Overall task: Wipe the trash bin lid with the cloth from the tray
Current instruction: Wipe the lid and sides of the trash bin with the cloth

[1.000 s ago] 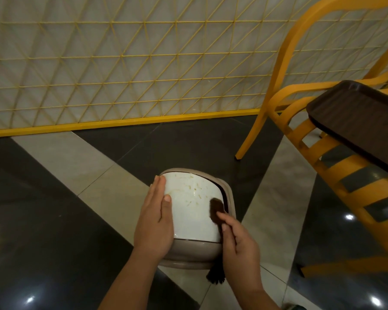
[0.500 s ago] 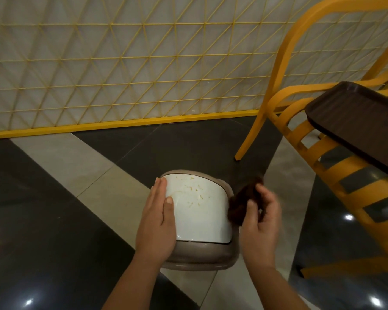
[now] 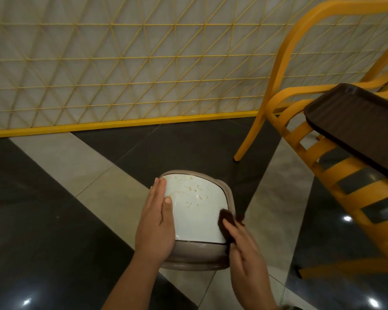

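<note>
A small trash bin stands on the floor, seen from above, with a white lid [image 3: 196, 206] flecked with yellowish crumbs inside a taupe rim [image 3: 197, 258]. My left hand [image 3: 156, 222] lies flat along the lid's left edge, fingers together, pressing on it. My right hand [image 3: 244, 256] holds a dark brown cloth [image 3: 226, 223] against the lid's right edge, near the front corner. The dark brown tray [image 3: 354, 124] rests on a yellow chair at the right, with nothing seen on it.
The yellow slatted chair [image 3: 336, 173] fills the right side, one leg [image 3: 248, 139] planted on the floor just beyond the bin. A yellow lattice fence [image 3: 121, 70] with a yellow base bar runs across the back. The floor is glossy black and beige tile.
My right hand lifted the cloth off the lid and out to the right, then came back down. The cloth now presses on the lid's right edge. My left hand stayed put.
</note>
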Action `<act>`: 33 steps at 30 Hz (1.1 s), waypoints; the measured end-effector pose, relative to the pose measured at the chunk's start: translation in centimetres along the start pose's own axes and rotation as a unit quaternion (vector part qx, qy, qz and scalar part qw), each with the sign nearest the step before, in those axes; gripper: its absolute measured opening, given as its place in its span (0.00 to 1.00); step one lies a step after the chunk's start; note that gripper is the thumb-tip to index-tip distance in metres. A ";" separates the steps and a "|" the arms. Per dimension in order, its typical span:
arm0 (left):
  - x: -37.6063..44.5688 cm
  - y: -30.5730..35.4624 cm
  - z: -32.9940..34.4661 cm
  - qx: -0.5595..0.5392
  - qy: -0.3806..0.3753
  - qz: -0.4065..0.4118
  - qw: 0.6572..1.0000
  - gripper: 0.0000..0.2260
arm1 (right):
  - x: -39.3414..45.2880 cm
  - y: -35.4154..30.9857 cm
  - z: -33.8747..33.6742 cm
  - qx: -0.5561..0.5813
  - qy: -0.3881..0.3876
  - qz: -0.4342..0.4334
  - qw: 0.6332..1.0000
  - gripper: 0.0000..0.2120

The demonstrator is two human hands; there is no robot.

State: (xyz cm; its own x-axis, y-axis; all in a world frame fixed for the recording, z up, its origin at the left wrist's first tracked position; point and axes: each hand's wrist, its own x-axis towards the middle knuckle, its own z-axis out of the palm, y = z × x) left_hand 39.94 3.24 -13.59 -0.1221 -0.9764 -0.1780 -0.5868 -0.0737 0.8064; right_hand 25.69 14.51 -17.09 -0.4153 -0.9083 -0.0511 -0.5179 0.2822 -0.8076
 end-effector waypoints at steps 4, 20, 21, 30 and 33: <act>0.0 -0.1 -0.1 -0.004 0.005 0.000 1.000 0.27 | -1.8 -2.3 2.0 0.027 -0.013 -0.033 0.999 0.38; 0.0 0.0 -0.2 -0.010 -0.001 0.010 1.000 0.28 | -0.6 2.4 1.0 -0.031 0.104 -0.125 0.986 0.22; -0.1 0.0 -0.1 -0.007 -0.001 0.006 1.000 0.29 | -0.2 3.4 0.8 -0.025 0.122 -0.066 0.990 0.24; 0.1 -0.4 -0.5 0.017 -0.035 0.030 0.999 0.28 | -0.2 2.8 1.3 -0.033 0.102 -0.055 0.993 0.18; 0.6 -0.5 -1.1 0.056 -0.065 0.036 0.996 0.26 | 1.8 4.0 0.5 -0.053 0.094 -0.005 0.994 0.18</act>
State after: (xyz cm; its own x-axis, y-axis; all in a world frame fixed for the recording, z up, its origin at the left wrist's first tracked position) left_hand 41.04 2.47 -13.51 -0.2658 -0.9433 -0.1990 -0.6575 0.0264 0.7530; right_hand 23.31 13.83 -20.69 -0.5368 -0.8403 0.0752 -0.5939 0.3131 -0.7412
